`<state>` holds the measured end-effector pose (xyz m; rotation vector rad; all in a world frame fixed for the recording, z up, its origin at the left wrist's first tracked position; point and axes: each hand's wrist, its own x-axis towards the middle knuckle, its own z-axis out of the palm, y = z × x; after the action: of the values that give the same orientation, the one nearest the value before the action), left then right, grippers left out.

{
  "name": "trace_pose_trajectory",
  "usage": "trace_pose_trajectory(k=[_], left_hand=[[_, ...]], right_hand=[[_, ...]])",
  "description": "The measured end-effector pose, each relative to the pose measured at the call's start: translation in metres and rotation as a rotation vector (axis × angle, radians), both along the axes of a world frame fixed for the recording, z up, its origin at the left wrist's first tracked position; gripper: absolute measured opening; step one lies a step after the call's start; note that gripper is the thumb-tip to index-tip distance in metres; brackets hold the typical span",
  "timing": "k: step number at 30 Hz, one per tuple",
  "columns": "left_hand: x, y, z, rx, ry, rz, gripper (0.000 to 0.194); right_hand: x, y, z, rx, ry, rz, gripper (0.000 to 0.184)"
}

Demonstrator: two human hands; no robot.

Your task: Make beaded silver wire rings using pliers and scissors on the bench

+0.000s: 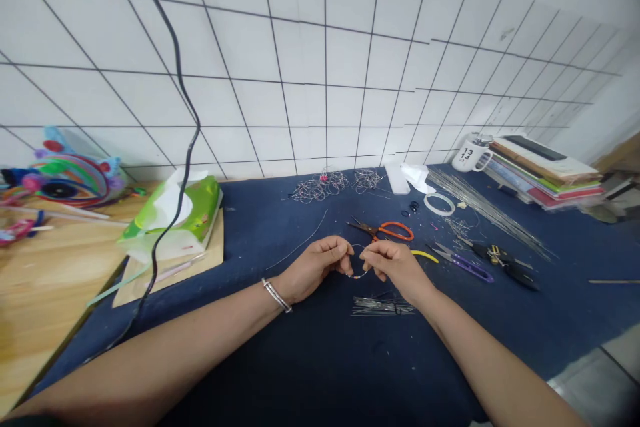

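Between my hands is a small wire ring (358, 276) with a few beads along its lower side. My left hand (319, 263), with a silver bangle at the wrist, pinches the ring's left side. On its right side my right hand (393, 265) pinches it between thumb and forefinger. Just below lies a bundle of short cut wires (383, 306) on the dark blue cloth (280, 360). Orange-handled scissors (395, 231) rest right behind my hands. A yellow-handled tool (425, 255) is partly hidden by my right hand.
Purple-handled snips (465, 263) and black pliers (505, 263) lie to the right, before long straight wires (490, 210). Tangled beaded wire loops (320, 187), a tape roll (439, 204), a mug (470, 153) and stacked books (545, 170) stand behind. A tissue pack (175, 213) and black cable (176, 213) are left.
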<state>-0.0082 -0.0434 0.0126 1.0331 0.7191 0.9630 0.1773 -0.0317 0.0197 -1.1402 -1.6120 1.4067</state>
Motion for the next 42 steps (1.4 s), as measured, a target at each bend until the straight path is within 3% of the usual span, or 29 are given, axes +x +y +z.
trace_pose_trajectory(k=[6,14,18,30,42], left_hand=[[-0.0001,0.0001,-0.0027,0.033,0.051,0.003,0.019],[0.0011,-0.0022,-0.002,0.075,0.077,0.025,0.017],[0.0011,-0.0014,-0.0037,0.104,0.122,0.026,0.017],[0.0024,-0.0021,-0.006,0.168,0.214,0.023,0.02],[0.0036,-0.0029,-0.004,0.169,0.243,0.026,0.019]], right_hand=[[-0.0031,-0.0039,0.0017,0.0,-0.013,0.032,0.025],[-0.0043,-0.0064,-0.005,0.059,-0.043,-0.055,0.021],[-0.0039,-0.0055,-0.0019,0.097,-0.098,-0.008,0.019],[-0.0062,-0.0093,-0.0013,0.553,-0.386,-0.032,0.016],[-0.0033,-0.0059,-0.0031,0.712,-0.441,0.045,0.017]])
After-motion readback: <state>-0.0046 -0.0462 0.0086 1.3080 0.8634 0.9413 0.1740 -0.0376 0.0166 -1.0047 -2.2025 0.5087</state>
